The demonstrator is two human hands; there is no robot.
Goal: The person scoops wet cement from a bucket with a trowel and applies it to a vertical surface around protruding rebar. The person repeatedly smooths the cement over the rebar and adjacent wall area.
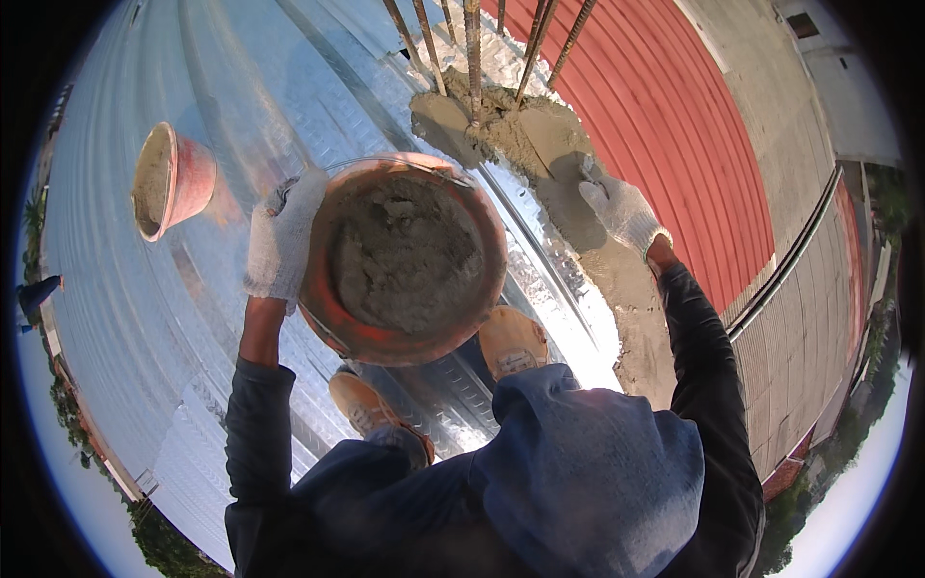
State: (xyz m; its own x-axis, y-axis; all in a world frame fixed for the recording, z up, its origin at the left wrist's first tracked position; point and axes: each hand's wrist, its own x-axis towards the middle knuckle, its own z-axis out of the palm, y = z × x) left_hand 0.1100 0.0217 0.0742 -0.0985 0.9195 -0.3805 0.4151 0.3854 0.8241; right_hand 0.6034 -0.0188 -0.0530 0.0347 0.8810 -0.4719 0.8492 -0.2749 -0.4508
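Observation:
My left hand (289, 231), in a white knit glove, is closed on the left rim of an orange-red bucket (493, 226). Grey wet mortar (409, 255) lies inside it, heaped and rough on top. To the right, my gloved right hand (620, 207) is over a strip of smoothed mortar (602, 255) along the wall top. Its fingers are curled, and what they hold, if anything, is hidden; a dark patch shows on the mortar just left of them. Rougher mortar (515, 120) lies at the strip's far end, around several upright steel bars (473, 58).
A second, smaller bucket (188, 178) lies tilted on the shiny corrugated metal roof (260, 106) at left. My tan shoes (513, 342) stand on the metal below the mortar bucket. Beyond the wall, a red ribbed roof (674, 135) slopes away. Another person's leg (40, 294) shows at the far left edge.

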